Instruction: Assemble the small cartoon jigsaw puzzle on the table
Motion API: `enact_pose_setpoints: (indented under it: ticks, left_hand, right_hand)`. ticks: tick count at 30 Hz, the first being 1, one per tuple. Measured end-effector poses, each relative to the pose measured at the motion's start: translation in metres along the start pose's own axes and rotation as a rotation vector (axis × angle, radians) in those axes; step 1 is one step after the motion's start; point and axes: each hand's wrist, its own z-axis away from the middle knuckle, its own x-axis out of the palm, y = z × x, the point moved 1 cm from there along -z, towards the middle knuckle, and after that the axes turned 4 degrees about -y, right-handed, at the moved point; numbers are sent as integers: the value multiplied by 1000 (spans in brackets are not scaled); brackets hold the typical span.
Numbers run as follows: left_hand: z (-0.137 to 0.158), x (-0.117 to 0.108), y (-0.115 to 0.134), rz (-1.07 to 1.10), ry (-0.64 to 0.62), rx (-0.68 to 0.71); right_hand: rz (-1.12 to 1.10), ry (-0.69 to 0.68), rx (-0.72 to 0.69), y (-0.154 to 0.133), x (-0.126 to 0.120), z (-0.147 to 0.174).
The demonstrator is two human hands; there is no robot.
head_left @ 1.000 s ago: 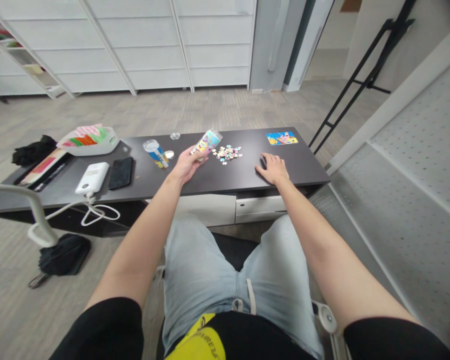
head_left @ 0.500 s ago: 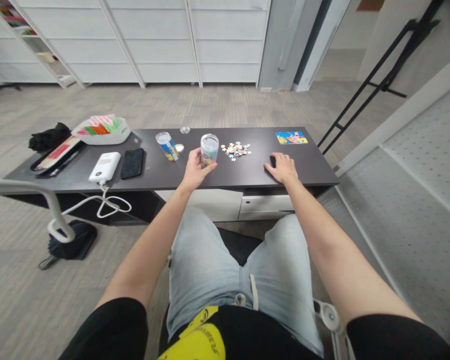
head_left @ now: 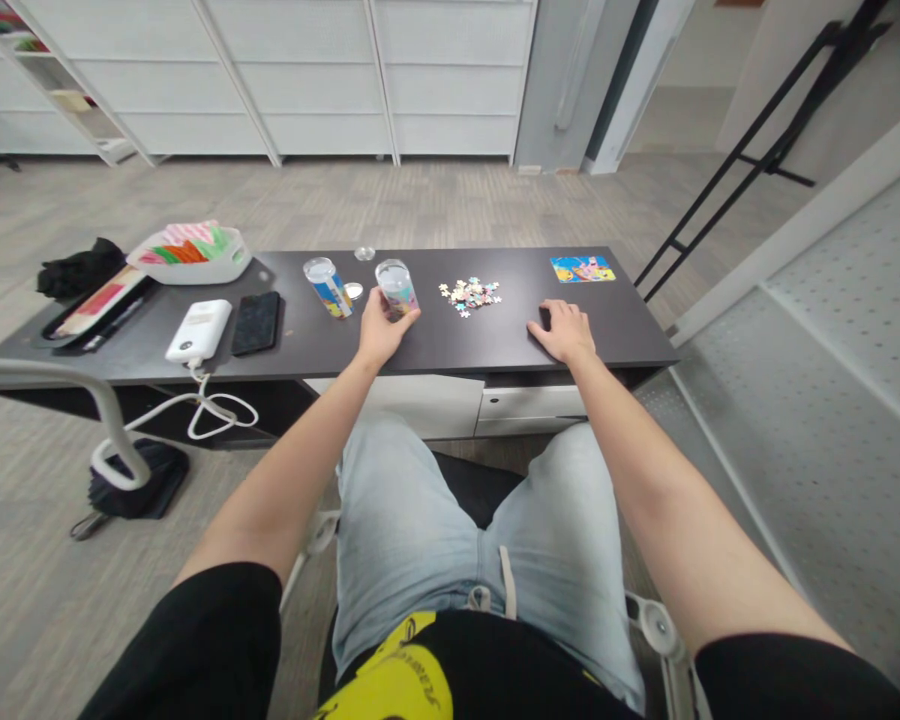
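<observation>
My left hand (head_left: 382, 328) is wrapped round the lower part of a clear plastic jar (head_left: 397, 284) with a colourful print. Just left of it a second clear jar (head_left: 329, 290), with a blue and yellow print, stands on the dark table (head_left: 435, 345). Between and behind the jars lie a round silvery lid (head_left: 353, 290) and a clear lid (head_left: 364, 254). A loose heap of jigsaw puzzle pieces (head_left: 469, 295) lies right of the held jar. My right hand (head_left: 566, 331) rests on the tabletop with fingers spread, holding nothing. Behind it is a colourful picture card (head_left: 582, 269).
On the left of the table are a black phone (head_left: 256, 323), a white power bank (head_left: 199, 331) with a hanging cable, a black tray (head_left: 99, 310), a white basket (head_left: 195, 268) of colourful packets and a black cloth bundle (head_left: 81, 268). A perforated panel (head_left: 817, 400) stands at the right.
My left hand has shifted left with the jar, away from the puzzle pieces and closer to the other jar. My right hand stays on the tabletop. The view has tilted slightly.
</observation>
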Motion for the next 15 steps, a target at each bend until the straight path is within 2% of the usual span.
enact_pose_setpoints:
  ticks: [5,10,13,15]
  left_hand:
    - [-49,4,-13,-124,57,-121]
    - [-80,11,-18,-243,107,-166]
    - [-92,12,-17,-265,95,-130]
    - [-97,13,-13,-242,-9,-35]
  right_hand:
    - [-8,7,-16,-1,0,-1]
    - [-17,-1,-11,-1,0,-2]
    - [-20,-7,-15,0,0,-3]
    - [-21,-9,-16,0,0,-4]
